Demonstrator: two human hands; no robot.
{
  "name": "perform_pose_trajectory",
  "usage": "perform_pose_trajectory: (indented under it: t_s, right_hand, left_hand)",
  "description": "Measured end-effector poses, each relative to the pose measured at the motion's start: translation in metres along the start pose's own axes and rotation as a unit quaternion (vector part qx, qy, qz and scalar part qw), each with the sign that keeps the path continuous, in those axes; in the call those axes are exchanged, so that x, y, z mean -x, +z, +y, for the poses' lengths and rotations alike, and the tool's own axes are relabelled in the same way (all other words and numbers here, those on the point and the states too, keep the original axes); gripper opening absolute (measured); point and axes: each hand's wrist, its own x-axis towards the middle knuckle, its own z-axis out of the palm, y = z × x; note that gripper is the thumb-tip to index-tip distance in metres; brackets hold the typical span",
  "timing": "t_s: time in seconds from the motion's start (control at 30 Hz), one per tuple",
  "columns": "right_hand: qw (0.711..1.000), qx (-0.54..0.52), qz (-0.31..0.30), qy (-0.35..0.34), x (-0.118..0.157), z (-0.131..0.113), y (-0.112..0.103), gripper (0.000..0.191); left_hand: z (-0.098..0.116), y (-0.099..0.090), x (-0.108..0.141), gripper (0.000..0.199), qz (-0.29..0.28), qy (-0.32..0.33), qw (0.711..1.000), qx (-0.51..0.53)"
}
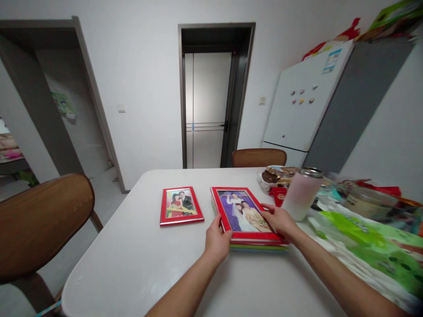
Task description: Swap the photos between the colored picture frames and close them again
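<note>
Though red-rimmed, purple-centred picture frame (246,212).

Readable text: none | refrigerator (295,119): blue-and-white label (332,61) high on its door, print too small to make out | green package (380,253) lying on the table (139,255): pale lettering (359,226), blurred past reading | red packet (279,196) beside the pink-and-white tumbler (301,193): small mark, too indistinct to decipher
</note>
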Motion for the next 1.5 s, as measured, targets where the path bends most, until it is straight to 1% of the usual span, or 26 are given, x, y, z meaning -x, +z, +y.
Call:
perform_pose_trajectory:
  t_s: [0.1,0.2,0.27,0.3,0.37,0.4,0.43,0.5,0.53,0.6,0.67,0.73,0.8,0.83,0.87,0.9,0.97,1.03,1.07,1.13,1.17,1.27,1.33,1.37,1.43,1.5]
  right_hand:
    - [0.999,0.043,0.013,-0.008,-0.003,0.004,0.002,0.039]
    - [0.997,0.075,0.019,-0.014,0.0,-0.001,-0.001,0.039]
    - [0.995,0.088,0.037,-0.031,0.009,-0.013,-0.003,0.042]
    - [0.994,0.086,0.051,-0.053,0.017,-0.022,-0.003,0.043]
    - [0.988,0.057,0.07,-0.124,0.039,-0.045,0.001,0.041]
    - [0.984,0.029,0.059,-0.167,0.054,-0.058,0.006,0.04]
    - [0.979,0.002,0.03,-0.204,0.07,-0.071,0.013,0.038]
    - [0.959,-0.027,-0.047,-0.279,0.102,-0.092,0.032,0.037]
    - [0.949,-0.033,-0.072,-0.305,0.116,-0.1,0.042,0.036]
    - [0.938,-0.03,-0.101,-0.329,0.137,-0.106,0.064,0.038]
    - [0.941,-0.019,-0.1,-0.322,0.147,-0.103,0.083,0.041]
    - [0.949,-0.016,-0.087,-0.301,0.15,-0.095,0.096,0.045]
    - [0.955,-0.032,-0.083,-0.283,0.151,-0.087,0.103,0.047]
    - [0.957,-0.044,-0.084,-0.275,0.152,-0.085,0.103,0.048]
    - [0.958,-0.06,-0.088,-0.267,0.153,-0.083,0.103,0.048]
    - [0.958,-0.078,-0.093,-0.258,0.155,-0.083,0.102,0.048]
    - [0.958,-0.122,-0.106,-0.237,0.159,-0.087,0.096,0.047]
    - [0.955,-0.164,-0.109,-0.224,0.164,-0.092,0.09,0.047]
    - [0.953,-0.179,-0.102,-0.222,0.166,-0.096,0.087,0.047]
    - [0.95,-0.195,-0.078,-0.232,0.17,-0.102,0.082,0.047]
    - [0.947,-0.2,-0.067,-0.241,0.172,-0.105,0.081,0.047]
    - [0.938,-0.199,-0.056,-0.279,0.178,-0.115,0.084,0.044]
    - [0.931,-0.187,-0.061,-0.308,0.182,-0.122,0.089,0.043]
    - [0.927,-0.179,-0.066,-0.322,0.184,-0.125,0.092,0.043]
    - [0.919,-0.158,-0.086,-0.35,0.187,-0.131,0.099,0.043]
    - [0.912,-0.131,-0.113,-0.371,0.189,-0.132,0.107,0.044]
  left_hand:
    - [-0.005,0.001,-0.004,0.051,0.004,0.002,0.997,-0.074]
    - [-0.008,-0.01,-0.006,0.047,-0.005,0.015,0.988,-0.153]
    - [-0.013,-0.028,-0.009,0.048,-0.006,0.023,0.976,-0.215]
    - [-0.016,-0.039,-0.011,0.05,-0.001,0.024,0.968,-0.248]
    - [-0.024,-0.064,-0.014,0.053,0.009,0.022,0.95,-0.313]
    - [-0.028,-0.077,-0.015,0.053,0.01,0.02,0.94,-0.341]
    - [-0.03,-0.089,-0.015,0.051,0.009,0.02,0.931,-0.365]
    - [-0.031,-0.107,-0.009,0.048,-0.001,0.022,0.914,-0.405]
    - [-0.029,-0.114,-0.003,0.046,-0.008,0.025,0.907,-0.42]
    - [-0.022,-0.124,0.016,0.045,-0.019,0.026,0.895,-0.445]
    - [-0.013,-0.131,0.045,0.044,-0.031,0.028,0.885,-0.464]
    - [-0.007,-0.135,0.077,0.051,-0.044,0.036,0.874,-0.482]
    - [-0.01,-0.136,0.107,0.064,-0.055,0.056,0.871,-0.485]
    - [-0.015,-0.135,0.12,0.065,-0.074,0.073,0.872,-0.478]
    - [-0.021,-0.133,0.13,0.062,-0.093,0.095,0.873,-0.469]
    - [-0.027,-0.13,0.137,0.055,-0.103,0.119,0.873,-0.462]
    - [-0.037,-0.125,0.146,0.041,-0.102,0.169,0.87,-0.453]
    - [-0.036,-0.122,0.148,0.035,-0.08,0.213,0.87,-0.437]
    - [-0.031,-0.122,0.147,0.033,-0.065,0.23,0.875,-0.421]
    - [-0.013,-0.127,0.145,0.03,-0.026,0.247,0.893,-0.376]
    - [-0.001,-0.131,0.144,0.03,0.004,0.243,0.905,-0.348]
    - [0.031,-0.151,0.14,0.036,0.118,0.201,0.936,-0.263]
    - [0.043,-0.165,0.138,0.038,0.195,0.157,0.944,-0.213]
    - [0.044,-0.171,0.138,0.037,0.222,0.134,0.947,-0.191]
    - [0.04,-0.18,0.139,0.035,0.25,0.088,0.952,-0.153]
    - [0.027,-0.185,0.142,0.035,0.245,0.042,0.962,-0.114]
